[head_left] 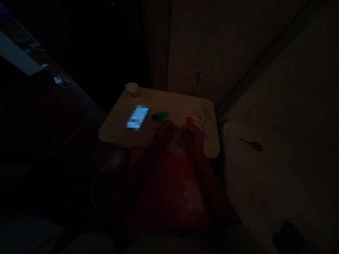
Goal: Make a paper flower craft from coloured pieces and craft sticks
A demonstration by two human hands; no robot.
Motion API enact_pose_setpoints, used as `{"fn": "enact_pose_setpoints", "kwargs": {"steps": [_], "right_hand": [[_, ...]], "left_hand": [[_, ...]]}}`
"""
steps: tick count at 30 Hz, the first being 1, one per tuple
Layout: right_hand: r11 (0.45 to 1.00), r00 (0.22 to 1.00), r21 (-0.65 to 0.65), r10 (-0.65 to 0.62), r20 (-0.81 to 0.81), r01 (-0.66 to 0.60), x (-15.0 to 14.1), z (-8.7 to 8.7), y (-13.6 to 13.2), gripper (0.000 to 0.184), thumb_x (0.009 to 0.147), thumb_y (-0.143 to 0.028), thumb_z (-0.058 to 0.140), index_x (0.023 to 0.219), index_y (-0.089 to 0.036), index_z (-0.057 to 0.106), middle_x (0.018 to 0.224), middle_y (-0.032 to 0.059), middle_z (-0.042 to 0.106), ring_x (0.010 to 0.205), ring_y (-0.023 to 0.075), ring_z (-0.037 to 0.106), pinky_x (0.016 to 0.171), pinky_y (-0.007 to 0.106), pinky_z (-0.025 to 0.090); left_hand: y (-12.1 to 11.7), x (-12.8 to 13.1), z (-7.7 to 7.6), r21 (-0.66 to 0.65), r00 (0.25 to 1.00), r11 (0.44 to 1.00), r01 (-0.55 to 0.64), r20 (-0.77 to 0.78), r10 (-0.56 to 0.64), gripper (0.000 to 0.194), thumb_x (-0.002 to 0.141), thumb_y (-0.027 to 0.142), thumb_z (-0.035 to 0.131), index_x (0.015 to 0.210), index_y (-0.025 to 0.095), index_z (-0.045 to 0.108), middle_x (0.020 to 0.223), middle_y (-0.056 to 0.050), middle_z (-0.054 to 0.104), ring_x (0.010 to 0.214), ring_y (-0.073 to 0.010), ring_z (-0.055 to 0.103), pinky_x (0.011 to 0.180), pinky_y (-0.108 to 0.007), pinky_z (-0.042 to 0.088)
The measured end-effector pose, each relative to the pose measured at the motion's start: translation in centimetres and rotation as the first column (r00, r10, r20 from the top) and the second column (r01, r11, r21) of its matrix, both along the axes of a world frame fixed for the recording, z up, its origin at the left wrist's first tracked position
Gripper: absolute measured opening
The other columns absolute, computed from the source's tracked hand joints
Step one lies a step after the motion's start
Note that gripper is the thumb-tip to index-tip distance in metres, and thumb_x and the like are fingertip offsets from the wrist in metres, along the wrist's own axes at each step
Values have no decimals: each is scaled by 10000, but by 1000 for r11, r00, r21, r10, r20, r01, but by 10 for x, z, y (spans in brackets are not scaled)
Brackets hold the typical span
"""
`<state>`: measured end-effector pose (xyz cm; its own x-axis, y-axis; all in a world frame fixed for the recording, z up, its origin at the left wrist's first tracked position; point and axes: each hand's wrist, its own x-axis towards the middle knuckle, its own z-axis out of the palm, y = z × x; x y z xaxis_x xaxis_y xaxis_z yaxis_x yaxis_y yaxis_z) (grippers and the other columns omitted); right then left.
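Note:
Both hands are close together over the front of a small wooden-topped table (113,123) in a very dark room. My left hand (164,134) has its fingers curled in a pinch around a bit of red modelling clay (178,129). Opposite it, my right hand (195,137) is closed too, its fingertips meeting the same piece. A brighter red lump (190,120) lies just beyond the right hand. Flat green pieces (162,117) and a dark purple lump (154,117) sit beyond the left hand. Fine detail between the fingers is lost in shadow.
A lit phone (137,117) lies on the table's left, with a tub (132,89) behind it. Thin green sticks (206,113) and a wider one (204,133) lie at right. Scissors (254,145) rest on a pale surface. A cable (92,187) hangs at lower left.

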<state>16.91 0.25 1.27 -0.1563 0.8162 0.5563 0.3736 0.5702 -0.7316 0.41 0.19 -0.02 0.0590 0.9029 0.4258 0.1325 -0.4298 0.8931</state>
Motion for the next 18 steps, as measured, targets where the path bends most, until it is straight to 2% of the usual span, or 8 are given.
{"fn": "enact_pose_setpoints", "kwargs": {"steps": [3,6,11,14,18], "right_hand": [[996,996,-85,-20,-90,12,-3,-1,-2,107,921,-336,653,911,-232,676,877,36,698,732,158,643,609,266,497],[993,987,-119,4,-162,-23,-6,0,-3,87,906,-307,666,882,-224,674,842,22,678,686,141,624,592,256,488],[992,988,-123,-25,-153,6,-11,2,-3,238,928,-301,612,710,-211,643,636,-8,613,591,128,569,594,270,451],[980,958,-196,-74,-276,19,-15,0,-3,146,892,-325,668,794,-217,673,659,-17,648,559,119,568,549,256,445],[965,888,-256,-63,-455,-62,-18,-1,-3,98,861,-313,718,905,-228,697,721,-18,690,567,108,610,510,227,453]], "left_hand": [[1,-2,0,10,999,1000,-14,-31,14,281,925,449,610,800,198,590,757,3,566,706,-151,511,707,-285,428],[-2,-2,5,8,996,1000,-5,-90,6,361,962,459,541,721,192,557,686,4,542,664,-146,498,667,-283,406],[-3,-3,8,26,995,1000,-6,-102,9,437,963,448,536,616,183,545,598,5,524,584,-134,475,628,-288,394],[-1,-2,5,25,995,998,-63,-76,64,351,940,433,588,704,178,633,665,0,599,629,-133,520,640,-270,416],[1,0,1,-12,980,981,-196,22,196,215,859,392,711,847,178,699,717,11,627,656,-118,528,609,-230,417]]}}
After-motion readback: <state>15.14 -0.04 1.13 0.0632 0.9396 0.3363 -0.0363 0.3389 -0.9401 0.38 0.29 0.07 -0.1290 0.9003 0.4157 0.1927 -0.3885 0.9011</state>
